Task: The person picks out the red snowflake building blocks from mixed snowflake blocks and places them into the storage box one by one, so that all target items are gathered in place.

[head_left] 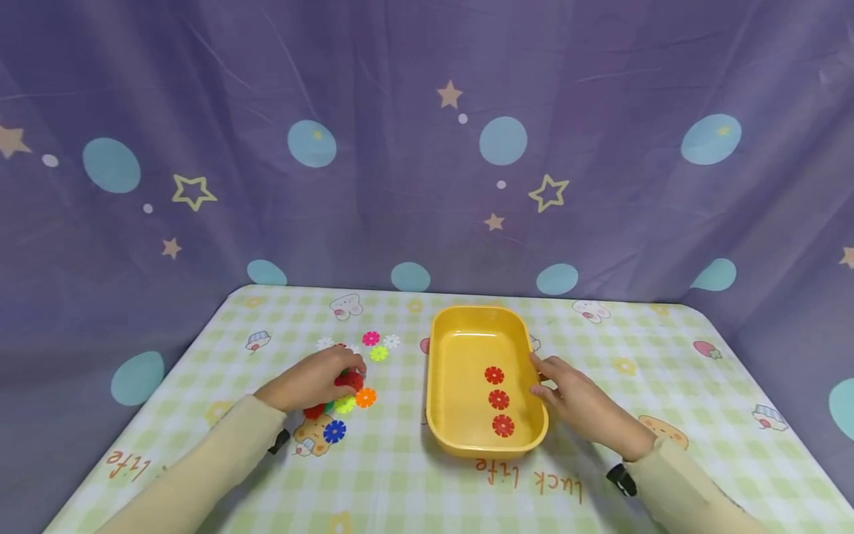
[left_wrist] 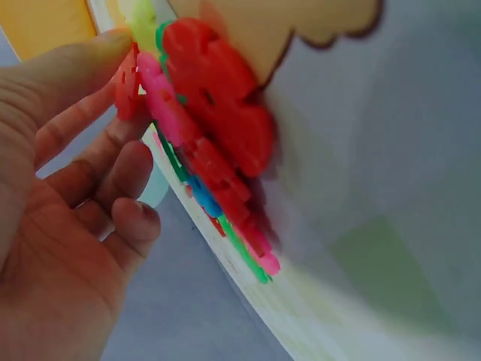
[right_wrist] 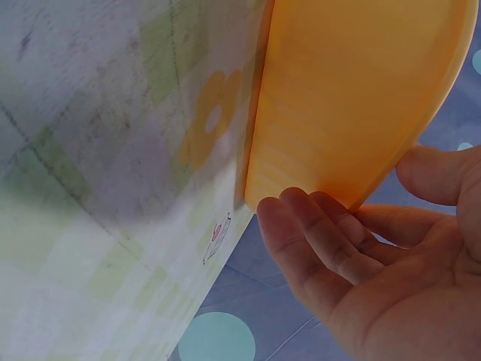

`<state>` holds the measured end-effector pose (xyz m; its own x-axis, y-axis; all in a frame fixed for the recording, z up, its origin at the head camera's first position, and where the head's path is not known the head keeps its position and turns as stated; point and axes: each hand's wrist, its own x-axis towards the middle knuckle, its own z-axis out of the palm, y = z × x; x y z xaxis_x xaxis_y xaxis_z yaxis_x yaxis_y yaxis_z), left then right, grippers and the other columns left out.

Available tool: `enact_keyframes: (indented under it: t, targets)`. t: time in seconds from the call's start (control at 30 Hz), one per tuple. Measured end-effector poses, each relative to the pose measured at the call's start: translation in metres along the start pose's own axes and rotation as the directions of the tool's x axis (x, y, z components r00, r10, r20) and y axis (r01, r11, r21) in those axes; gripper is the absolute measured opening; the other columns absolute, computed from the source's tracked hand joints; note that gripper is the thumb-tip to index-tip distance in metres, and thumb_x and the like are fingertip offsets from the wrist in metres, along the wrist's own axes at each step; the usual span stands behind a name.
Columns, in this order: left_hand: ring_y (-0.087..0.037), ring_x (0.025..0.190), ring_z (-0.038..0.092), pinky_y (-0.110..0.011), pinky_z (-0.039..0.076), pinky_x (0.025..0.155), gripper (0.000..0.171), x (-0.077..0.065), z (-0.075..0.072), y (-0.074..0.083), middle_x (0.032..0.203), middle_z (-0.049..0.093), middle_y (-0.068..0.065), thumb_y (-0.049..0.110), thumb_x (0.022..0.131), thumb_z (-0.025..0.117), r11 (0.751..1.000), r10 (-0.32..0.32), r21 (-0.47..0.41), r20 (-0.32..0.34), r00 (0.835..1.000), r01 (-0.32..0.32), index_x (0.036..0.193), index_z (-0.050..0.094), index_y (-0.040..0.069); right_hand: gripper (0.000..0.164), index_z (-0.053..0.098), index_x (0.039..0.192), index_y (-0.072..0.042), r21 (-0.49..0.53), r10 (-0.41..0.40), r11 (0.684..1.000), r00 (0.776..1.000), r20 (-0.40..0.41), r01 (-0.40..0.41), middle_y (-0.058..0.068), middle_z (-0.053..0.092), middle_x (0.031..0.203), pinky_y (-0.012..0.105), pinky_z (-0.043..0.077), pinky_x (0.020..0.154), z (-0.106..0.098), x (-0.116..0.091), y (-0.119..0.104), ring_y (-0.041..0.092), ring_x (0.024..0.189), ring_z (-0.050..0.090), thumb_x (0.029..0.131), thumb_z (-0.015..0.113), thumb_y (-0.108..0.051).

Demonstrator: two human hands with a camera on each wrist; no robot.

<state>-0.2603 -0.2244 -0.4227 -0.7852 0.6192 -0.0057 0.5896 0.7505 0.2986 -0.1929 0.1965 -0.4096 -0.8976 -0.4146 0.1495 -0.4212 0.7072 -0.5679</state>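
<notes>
My left hand is over a loose pile of colourful plastic snowflake discs on the left side of the table. In the left wrist view, its thumb and fingertips pinch a red snowflake disc. Close by the fingers lie another red disc, a pink disc and several more overlapping ones. A yellow tray stands right of the pile, with three red discs in a column on its floor. My right hand holds the tray's right side, thumb at the rim and fingers against the outer wall.
An orange disc and a blue disc lie at the pile's near side. Behind are a pink disc, a yellow-green disc and white ones. A checked tablecloth covers the table; a purple curtain hangs behind.
</notes>
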Motion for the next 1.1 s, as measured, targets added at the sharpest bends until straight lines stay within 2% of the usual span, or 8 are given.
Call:
enact_keyframes:
  t: [0.17,0.4,0.53,0.63,0.73,0.9,1.0,1.1]
  targets:
    - [-0.013,0.084,0.050,-0.031,0.048,0.078,0.018,0.000,-0.002,-0.001,0.091,0.057,0.007,0.021,0.081,0.076,0.998,0.053,0.022,0.021,0.998,-0.054,0.097,0.070,0.016,0.054,0.038,0.138,0.010,0.000,0.014,1.000,1.000,-0.001,-0.014,0.014,0.055,0.117,0.027,0.052,0.078,0.000,-0.001,0.001,0.022,0.102,0.058,0.093,0.060,-0.009]
    - [-0.013,0.087,0.050,-0.032,0.048,0.080,0.018,-0.001,-0.005,-0.002,0.094,0.057,0.005,0.020,0.082,0.075,0.990,0.127,0.050,0.049,0.991,-0.129,0.098,0.071,0.013,0.054,0.038,0.137,0.011,-0.008,0.001,1.000,1.000,-0.009,-0.001,0.015,0.054,0.117,0.028,0.052,0.078,-0.001,-0.003,0.003,0.023,0.102,0.058,0.093,0.060,-0.008]
    - [-0.014,0.085,0.050,-0.030,0.047,0.078,0.020,0.004,-0.006,0.003,0.093,0.056,0.006,0.025,0.082,0.075,0.987,0.146,0.061,-0.008,0.989,-0.145,0.098,0.071,0.015,0.053,0.039,0.137,0.011,-0.028,-0.006,1.000,1.000,-0.015,0.006,0.015,0.055,0.116,0.029,0.051,0.079,-0.002,-0.003,0.004,0.023,0.102,0.059,0.092,0.061,-0.009]
    - [-0.016,0.086,0.050,-0.028,0.047,0.076,0.024,0.013,-0.009,0.013,0.094,0.055,0.006,0.028,0.082,0.075,0.984,0.172,0.058,-0.075,0.982,-0.168,0.102,0.071,0.014,0.054,0.039,0.137,0.011,-0.038,-0.005,0.999,1.000,-0.013,0.005,0.015,0.055,0.116,0.030,0.051,0.079,-0.002,-0.003,0.004,0.023,0.102,0.059,0.092,0.061,-0.009]
    - [-0.014,0.089,0.051,-0.026,0.048,0.078,0.028,0.027,-0.014,0.029,0.098,0.056,0.006,0.025,0.081,0.076,0.974,0.224,0.052,-0.146,0.964,-0.218,0.105,0.071,0.014,0.054,0.039,0.137,0.010,-0.055,0.001,0.998,1.000,-0.005,-0.001,0.013,0.055,0.116,0.031,0.051,0.079,-0.002,-0.001,0.004,0.022,0.102,0.059,0.093,0.061,-0.011]
    - [-0.009,0.093,0.051,-0.025,0.046,0.084,0.029,0.056,-0.020,0.056,0.100,0.061,0.006,0.021,0.080,0.078,0.932,0.360,0.060,-0.251,0.898,-0.357,0.106,0.071,0.011,0.054,0.040,0.137,0.009,-0.068,0.003,0.998,1.000,-0.001,-0.003,0.011,0.056,0.115,0.034,0.050,0.081,0.000,0.000,0.004,0.021,0.102,0.059,0.092,0.062,-0.012]
    - [-0.009,0.092,0.052,-0.027,0.042,0.093,0.027,0.073,-0.018,0.068,0.098,0.063,0.005,0.020,0.080,0.078,0.907,0.419,0.066,-0.256,0.871,-0.417,0.104,0.071,0.011,0.054,0.041,0.137,0.010,-0.063,-0.013,0.998,1.000,-0.008,0.013,0.012,0.056,0.114,0.034,0.050,0.082,0.001,0.001,0.004,0.022,0.102,0.060,0.092,0.062,-0.011]
    - [-0.011,0.091,0.053,-0.031,0.035,0.102,0.025,0.090,-0.012,0.080,0.098,0.063,0.003,0.019,0.079,0.078,0.890,0.455,0.067,-0.218,0.863,-0.452,0.103,0.072,0.011,0.053,0.041,0.136,0.010,-0.067,-0.025,0.997,1.000,-0.011,0.024,0.012,0.057,0.114,0.035,0.050,0.083,0.000,0.001,0.005,0.023,0.102,0.060,0.092,0.062,-0.011]
